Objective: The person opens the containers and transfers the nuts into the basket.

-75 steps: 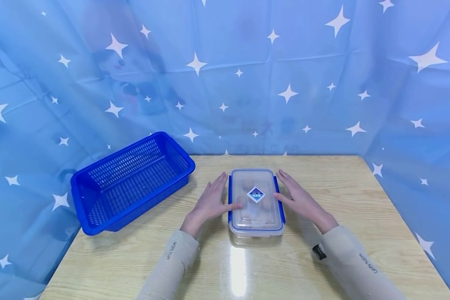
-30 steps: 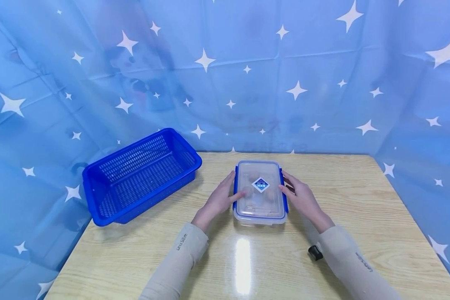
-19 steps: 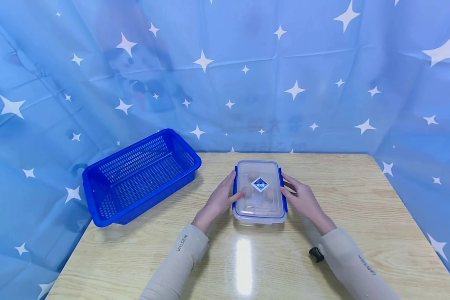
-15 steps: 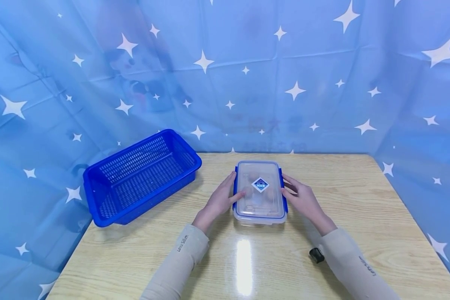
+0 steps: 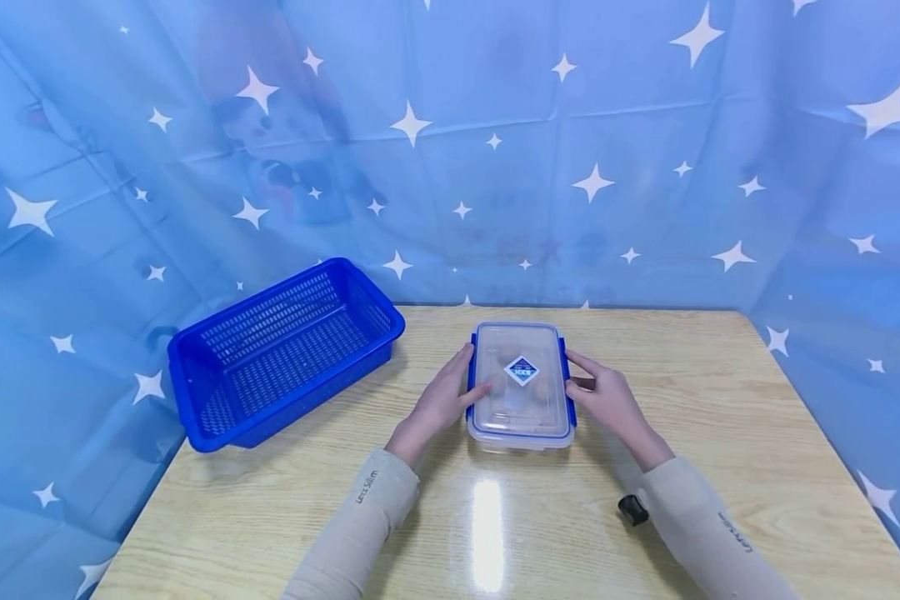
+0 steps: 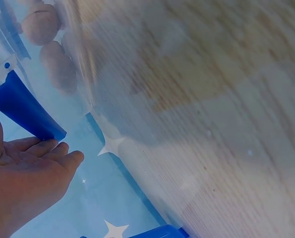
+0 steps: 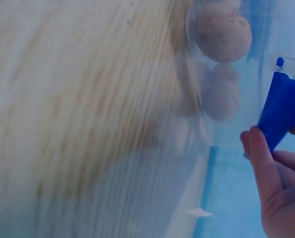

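A clear plastic food container [image 5: 521, 404] with a blue-edged lid and a diamond sticker sits upright on the table between both hands. Through its clear wall in the right wrist view show round brown lumps [image 7: 224, 34]. My left hand [image 5: 438, 396] lies along its left side, thumb stretched over the lid, fingers straight. In the left wrist view those fingertips touch the lower edge of a blue latch [image 6: 26, 109]. At the right side, my right hand [image 5: 606, 400] pinches the other blue latch [image 7: 283, 106], fingertips at its edge and thumb opposite.
A blue perforated basket [image 5: 285, 404] stands at the back left of the wooden table [image 5: 720, 400]. A small black object [image 5: 633, 510] shows beside the right sleeve. Behind the table hangs a blue curtain [image 5: 645, 100] with white stars.
Both hands have closed in on the container's sides since the earliest frame. The right thumb has slid from the lid outward to the latch edge. The head view has shifted slightly.
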Action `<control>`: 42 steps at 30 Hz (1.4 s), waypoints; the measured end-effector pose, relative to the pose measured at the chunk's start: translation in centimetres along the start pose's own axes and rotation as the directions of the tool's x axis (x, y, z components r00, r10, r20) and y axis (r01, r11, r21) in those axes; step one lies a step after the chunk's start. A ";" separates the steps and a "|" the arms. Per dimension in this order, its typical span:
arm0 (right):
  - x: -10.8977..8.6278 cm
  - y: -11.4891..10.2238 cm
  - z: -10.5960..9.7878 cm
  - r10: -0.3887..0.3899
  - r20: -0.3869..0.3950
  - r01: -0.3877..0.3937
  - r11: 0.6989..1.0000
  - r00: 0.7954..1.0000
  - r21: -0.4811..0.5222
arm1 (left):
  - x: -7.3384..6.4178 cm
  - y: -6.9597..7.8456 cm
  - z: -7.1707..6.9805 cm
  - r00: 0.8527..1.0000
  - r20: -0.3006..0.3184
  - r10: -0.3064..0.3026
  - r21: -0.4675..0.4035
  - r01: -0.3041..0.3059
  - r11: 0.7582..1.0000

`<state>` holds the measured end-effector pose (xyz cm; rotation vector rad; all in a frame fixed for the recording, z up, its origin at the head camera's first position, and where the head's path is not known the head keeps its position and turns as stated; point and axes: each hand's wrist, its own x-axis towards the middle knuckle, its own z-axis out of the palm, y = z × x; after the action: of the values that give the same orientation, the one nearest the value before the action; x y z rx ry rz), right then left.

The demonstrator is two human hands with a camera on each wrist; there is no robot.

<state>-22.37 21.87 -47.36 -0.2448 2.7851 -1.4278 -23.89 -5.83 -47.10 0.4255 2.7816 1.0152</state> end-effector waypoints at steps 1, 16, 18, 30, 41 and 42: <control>0.0 -0.1 0.0 -0.001 -0.004 0.001 1.000 1.000 -0.005 | 0.0 0.0 0.0 1.000 0.000 0.004 0.003 -0.004 1.000; -0.1 -1.6 0.3 0.097 -0.009 -0.097 0.991 0.995 -0.093 | -0.4 0.4 0.1 0.999 0.033 -0.036 -0.012 0.037 0.999; 0.0 -1.8 0.4 0.102 -0.017 -0.104 0.990 0.995 -0.095 | -0.4 0.4 0.1 0.999 0.028 -0.029 -0.014 0.030 0.999; 0.4 -2.6 0.4 0.128 0.000 -0.127 0.986 0.992 -0.107 | -0.5 0.3 -0.1 1.000 0.009 -0.021 0.012 0.020 1.000; 0.7 -2.6 0.6 0.076 -0.025 -0.079 0.984 0.997 -0.161 | -0.4 0.2 -0.1 1.000 -0.010 0.003 0.027 -0.002 1.000; 0.8 -2.6 0.7 0.070 -0.028 -0.074 0.984 0.997 -0.165 | -0.4 0.2 -0.1 1.000 -0.013 0.004 0.027 -0.003 1.000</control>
<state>-22.72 19.75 -45.60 -0.1278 2.9003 -1.1928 -23.48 -5.86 -46.88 0.4287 2.8102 0.9862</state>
